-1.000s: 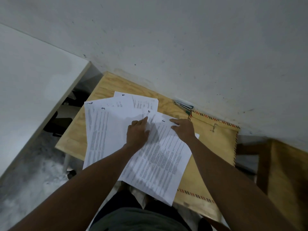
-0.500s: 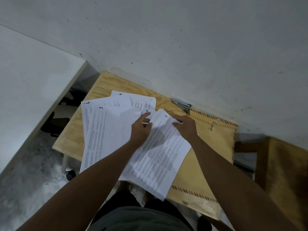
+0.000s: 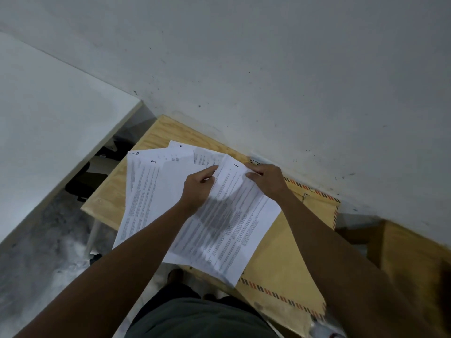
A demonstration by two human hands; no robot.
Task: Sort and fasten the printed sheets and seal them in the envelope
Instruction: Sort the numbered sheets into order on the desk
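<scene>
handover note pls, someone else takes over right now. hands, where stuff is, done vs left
Left hand: pinches the sheets at their top edge.
Right hand: holds the top right corner of the sheet marked 1, which lies on top.
Sheets marked 3, 6 and 9 lie fanned on the wooden table.
Envelope lies flat under the pile at right, empty as far as visible.
Done: sorting underway.
Left: finish the order, fasten, insert, seal.

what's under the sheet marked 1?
The sheet marked 1, held at its top by the left hand and right hand, overlaps other printed sheets leftward and the brown envelope rightward. What else lies beneath it is covered.
</scene>
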